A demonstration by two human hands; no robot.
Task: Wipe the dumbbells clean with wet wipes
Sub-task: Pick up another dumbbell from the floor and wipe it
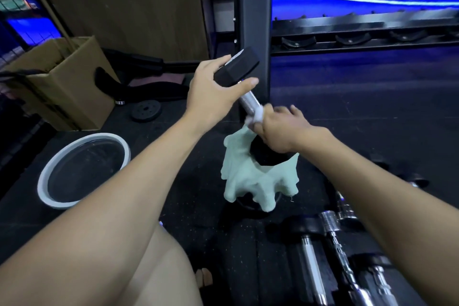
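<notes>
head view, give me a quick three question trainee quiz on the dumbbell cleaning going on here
1. True or false: the left hand grips the upper black hexagonal head of the tilted black dumbbell with the chrome handle.
2. What does the right hand hold against the handle?
A. pale green cloth
B. sponge
C. brush
3. Fill in: the round white-rimmed basin sits on the dark floor to the person's ____.

Key: 1 true; 2 A; 3 left

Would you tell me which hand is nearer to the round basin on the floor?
Left. The left hand grips the dumbbell above the basin; the right hand is farther right.
</notes>
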